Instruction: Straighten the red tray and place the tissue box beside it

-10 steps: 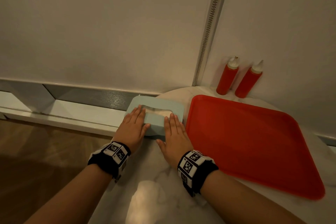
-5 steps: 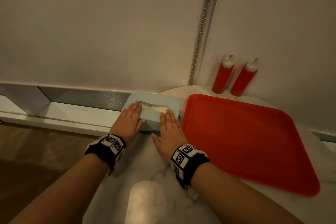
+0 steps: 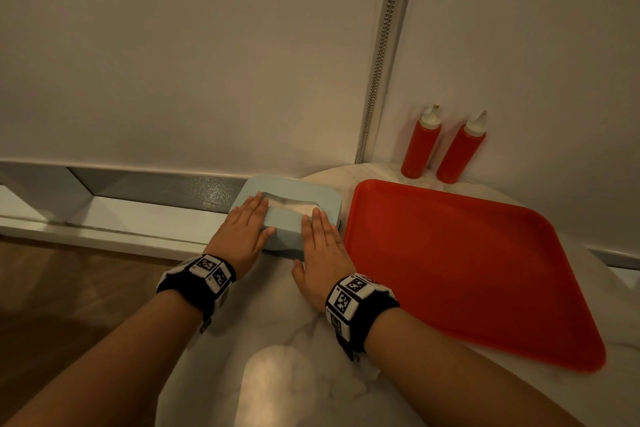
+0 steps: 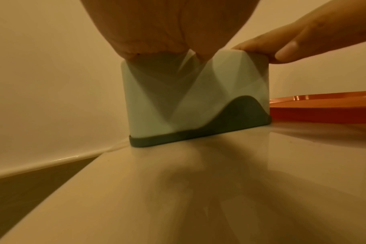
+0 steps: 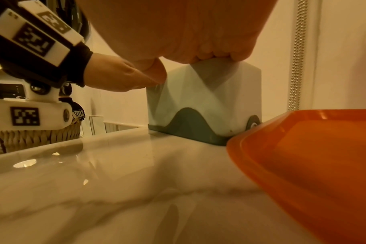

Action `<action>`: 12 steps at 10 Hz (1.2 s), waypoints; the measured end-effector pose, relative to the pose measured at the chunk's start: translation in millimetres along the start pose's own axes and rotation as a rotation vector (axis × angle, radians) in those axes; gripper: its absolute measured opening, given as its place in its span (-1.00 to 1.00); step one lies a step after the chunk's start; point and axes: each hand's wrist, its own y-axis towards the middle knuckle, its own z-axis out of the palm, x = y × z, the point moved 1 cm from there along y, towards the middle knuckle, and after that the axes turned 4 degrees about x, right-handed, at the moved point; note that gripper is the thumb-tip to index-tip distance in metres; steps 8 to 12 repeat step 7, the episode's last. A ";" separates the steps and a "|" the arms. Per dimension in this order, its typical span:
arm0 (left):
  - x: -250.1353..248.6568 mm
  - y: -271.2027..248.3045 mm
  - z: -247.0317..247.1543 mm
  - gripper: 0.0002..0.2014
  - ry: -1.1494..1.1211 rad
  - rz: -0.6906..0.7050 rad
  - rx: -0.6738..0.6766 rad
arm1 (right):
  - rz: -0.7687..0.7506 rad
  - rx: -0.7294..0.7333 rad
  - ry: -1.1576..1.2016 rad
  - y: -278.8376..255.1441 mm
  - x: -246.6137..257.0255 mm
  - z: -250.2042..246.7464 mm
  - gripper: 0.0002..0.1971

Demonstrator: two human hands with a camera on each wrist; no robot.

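A pale blue tissue box [image 3: 286, 226] with a dark grey base stands on the white marble table [image 3: 270, 340], right beside the left edge of the red tray [image 3: 460, 263]. My left hand [image 3: 242, 227] lies flat on the box's top left part, fingers straight. My right hand [image 3: 320, 243] lies flat on its top right part. In the left wrist view the box [image 4: 190, 99] stands upright with the tray's rim [image 4: 324, 105] at its right. In the right wrist view the box's lower corner [image 5: 201, 105] meets the tray [image 5: 316, 156].
Two red squeeze bottles [image 3: 420, 146] [image 3: 460, 149] stand at the wall behind the tray. A beaded chain [image 3: 381, 52] hangs down the wall. The table's left edge drops to a wooden floor [image 3: 52, 288] close to the box.
Both hands stay flat on the tissue box. The box, the hands and the tray look unchanged; only the head view has shifted slightly.
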 end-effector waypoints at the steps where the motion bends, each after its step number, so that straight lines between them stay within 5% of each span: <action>1: 1.3 1.6 0.1 -0.15 0.007 0.011 -0.002 | 0.012 0.017 -0.005 1.9 0.4 -0.2 -0.24; 5: 6.4 5.7 1.3 -0.03 0.025 0.029 0.016 | 0.007 0.053 -0.018 6.4 -3.6 -3.2 -0.28; 7: 2.8 5.8 -5.4 -0.10 -0.006 0.018 0.042 | -0.028 0.097 0.061 -15.6 -41.2 -32.0 -0.38; 12: 2.8 5.8 -5.4 -0.10 -0.006 0.018 0.042 | -0.028 0.097 0.061 -15.6 -41.2 -32.0 -0.38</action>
